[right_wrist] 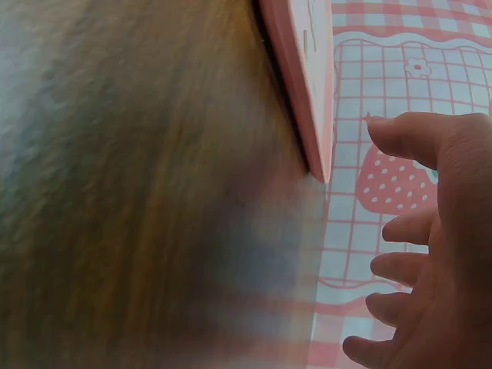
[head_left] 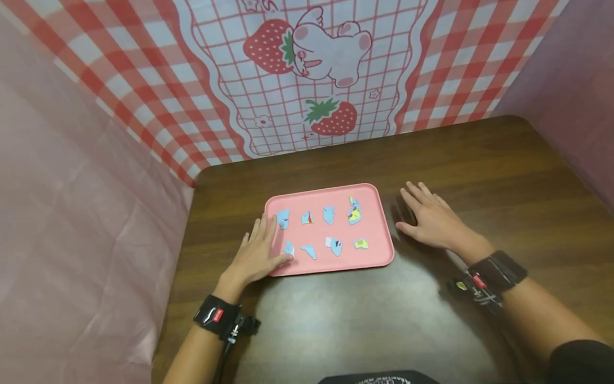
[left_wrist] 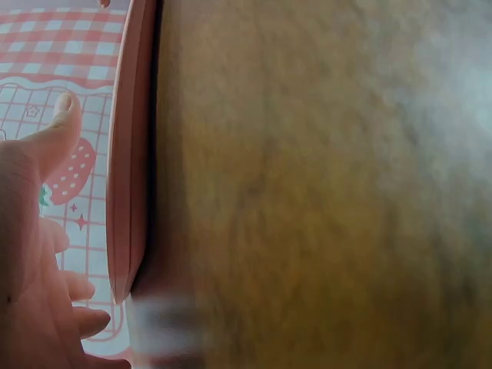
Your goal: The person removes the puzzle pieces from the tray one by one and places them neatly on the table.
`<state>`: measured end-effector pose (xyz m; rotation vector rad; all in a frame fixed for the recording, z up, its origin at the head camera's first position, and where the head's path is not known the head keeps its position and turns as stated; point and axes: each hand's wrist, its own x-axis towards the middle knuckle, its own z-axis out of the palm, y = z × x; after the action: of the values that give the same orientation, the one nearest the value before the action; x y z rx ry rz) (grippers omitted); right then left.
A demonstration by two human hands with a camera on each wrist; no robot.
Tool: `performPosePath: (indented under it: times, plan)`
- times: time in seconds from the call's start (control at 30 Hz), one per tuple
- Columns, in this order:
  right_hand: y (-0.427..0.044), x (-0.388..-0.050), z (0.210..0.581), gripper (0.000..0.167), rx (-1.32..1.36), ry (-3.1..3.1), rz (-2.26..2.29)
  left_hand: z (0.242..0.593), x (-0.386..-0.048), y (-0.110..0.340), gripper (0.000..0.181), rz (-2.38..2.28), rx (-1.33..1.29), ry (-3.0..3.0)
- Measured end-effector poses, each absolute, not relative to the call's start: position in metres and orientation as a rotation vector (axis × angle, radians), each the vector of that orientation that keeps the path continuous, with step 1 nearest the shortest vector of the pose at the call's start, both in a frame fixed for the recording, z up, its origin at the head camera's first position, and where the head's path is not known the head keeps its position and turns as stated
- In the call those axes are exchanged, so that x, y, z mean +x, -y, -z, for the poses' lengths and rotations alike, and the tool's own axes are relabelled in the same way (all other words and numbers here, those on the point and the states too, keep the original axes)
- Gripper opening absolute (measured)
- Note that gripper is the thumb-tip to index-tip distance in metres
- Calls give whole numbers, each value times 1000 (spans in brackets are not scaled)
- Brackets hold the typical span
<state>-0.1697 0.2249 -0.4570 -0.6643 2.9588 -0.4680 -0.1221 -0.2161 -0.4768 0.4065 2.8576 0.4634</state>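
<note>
A pink tray [head_left: 345, 229] lies on the table with several small irregular pieces in two rows, mostly light blue, perhaps puzzle pieces. My left hand [head_left: 256, 252] is spread at the tray's left edge, its thumb over the rim beside a blue-and-white piece [head_left: 289, 247]. Whether it touches the tray or that piece I cannot tell. To the right of the tray and apart from it, my right hand [head_left: 431, 217] has its fingers extended and holds nothing. At the tray's right end are a blue-and-yellow piece [head_left: 354, 211] and a small yellow piece [head_left: 361, 244].
The brown wooden table [head_left: 336, 314] surrounds the tray. Behind it hangs a red-and-white checked cloth [head_left: 230, 101] with strawberries. Pink fabric [head_left: 86, 224] hangs at the left. Each wrist wears a black strap [head_left: 501, 270] with a small camera.
</note>
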Motion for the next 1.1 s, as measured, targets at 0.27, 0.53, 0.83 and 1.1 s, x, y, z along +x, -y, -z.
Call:
performPosePath:
  times: [0.27, 0.53, 0.83, 1.1]
  plan:
    - [-215, -179, 458, 86, -696, -2963, 573, 478, -120, 217, 109, -539, 397, -2835]
    - [-202, -190, 461, 84, -657, -2923, 788, 481, -117, 217, 111, -546, 398, -2819]
    - [-176, -200, 470, 69, -692, -2873, 1026, 483, -111, 217, 117, -625, 335, -2806]
    - [-152, -209, 472, 59, -761, -2873, 1122, 489, -111, 218, 128, -780, 322, -2796]
